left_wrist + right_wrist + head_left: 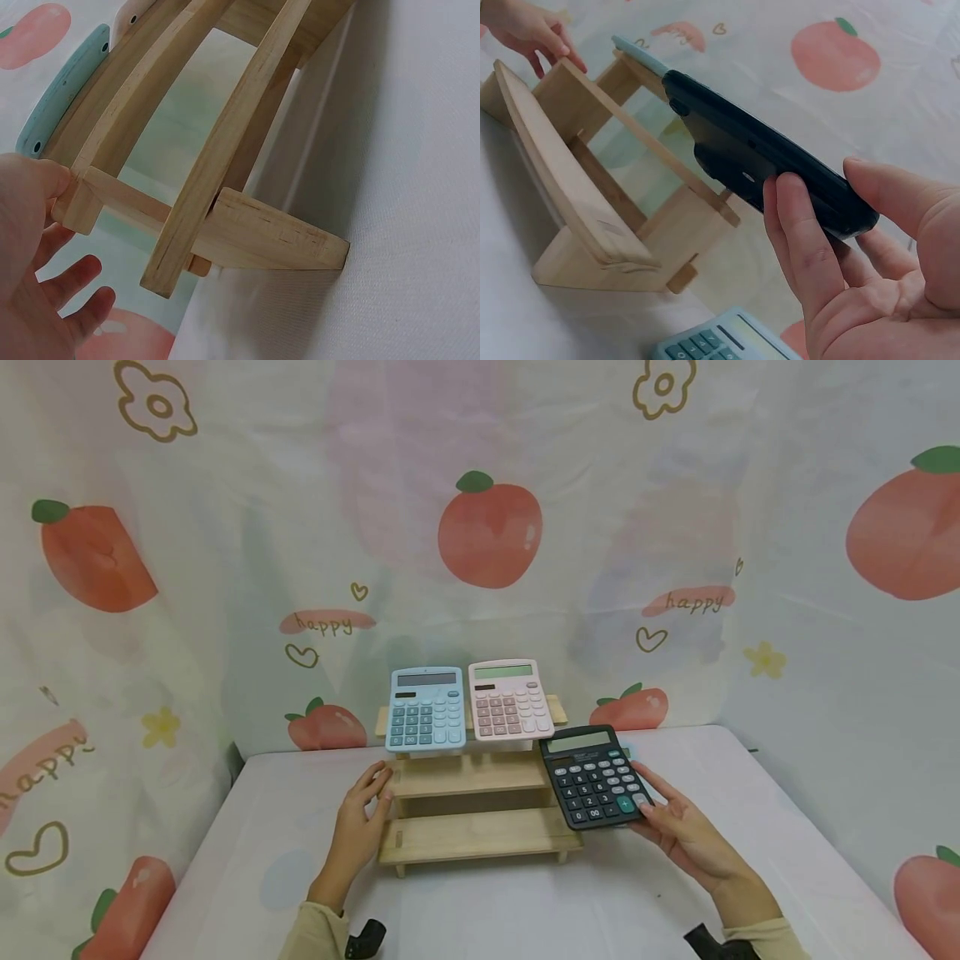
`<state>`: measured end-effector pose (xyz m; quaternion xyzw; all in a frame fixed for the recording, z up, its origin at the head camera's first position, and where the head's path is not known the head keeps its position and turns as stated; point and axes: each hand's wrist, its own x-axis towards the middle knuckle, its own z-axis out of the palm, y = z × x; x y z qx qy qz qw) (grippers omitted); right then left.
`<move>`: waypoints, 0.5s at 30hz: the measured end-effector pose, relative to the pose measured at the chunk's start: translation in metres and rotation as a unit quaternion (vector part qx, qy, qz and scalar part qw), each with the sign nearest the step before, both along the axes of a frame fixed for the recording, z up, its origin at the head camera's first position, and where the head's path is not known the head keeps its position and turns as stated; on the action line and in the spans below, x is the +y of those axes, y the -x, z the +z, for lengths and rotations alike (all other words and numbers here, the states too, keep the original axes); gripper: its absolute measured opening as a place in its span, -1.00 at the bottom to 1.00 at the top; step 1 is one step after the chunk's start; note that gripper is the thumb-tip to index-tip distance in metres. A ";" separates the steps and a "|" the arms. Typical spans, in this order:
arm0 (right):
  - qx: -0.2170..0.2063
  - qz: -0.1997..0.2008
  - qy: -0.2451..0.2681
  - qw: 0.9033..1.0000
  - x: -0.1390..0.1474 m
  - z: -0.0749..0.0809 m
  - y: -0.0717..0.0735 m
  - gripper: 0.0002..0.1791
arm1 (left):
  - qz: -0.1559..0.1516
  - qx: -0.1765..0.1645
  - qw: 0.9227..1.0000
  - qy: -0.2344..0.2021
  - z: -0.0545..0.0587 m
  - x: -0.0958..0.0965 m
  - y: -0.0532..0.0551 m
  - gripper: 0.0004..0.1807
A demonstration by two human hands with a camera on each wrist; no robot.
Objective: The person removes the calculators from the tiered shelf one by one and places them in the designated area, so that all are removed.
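Observation:
A three-tier wooden stand [480, 837] is on the white table. My left hand [358, 828] pinches the left end of its middle shelf between thumb and finger, the other fingers loose, as the left wrist view shows. With my right hand [693, 843] I hold a black calculator [596, 781] by its lower right edge, tilted at the stand's right end. Thumb on one face, fingers behind its back [727, 146]. On the top shelf lean a light blue calculator [426, 710] and a pink calculator [512, 702], side by side.
Another light blue calculator [720, 341] lies by the stand's right side, mostly hidden behind the black one in the head view. A fabric backdrop [570, 635] printed with fruit encloses the table [465, 918] at the back and sides.

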<state>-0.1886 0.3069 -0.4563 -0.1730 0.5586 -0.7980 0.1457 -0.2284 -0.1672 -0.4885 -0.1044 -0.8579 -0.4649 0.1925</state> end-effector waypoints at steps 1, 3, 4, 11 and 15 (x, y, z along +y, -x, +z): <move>0.003 0.001 0.006 1.000 0.001 0.001 0.001 -0.26 | 0.000 0.000 1.000 0.000 0.000 0.000 0.000 -0.56; 0.011 0.007 0.017 1.000 0.003 0.003 0.004 -0.27 | 0.002 0.001 1.000 0.001 -0.001 0.000 0.000 -0.56; 0.016 0.010 0.021 1.000 0.004 0.005 0.005 -0.28 | 0.002 0.002 1.000 0.001 -0.001 -0.001 0.000 -0.56; 0.035 0.041 0.045 0.998 0.014 0.010 0.013 -0.37 | 0.000 0.008 1.000 -0.001 -0.002 -0.001 0.001 -0.57; 0.042 0.051 0.056 0.996 0.023 0.011 0.019 -0.38 | 0.000 0.006 1.000 -0.001 0.000 0.000 0.001 -0.56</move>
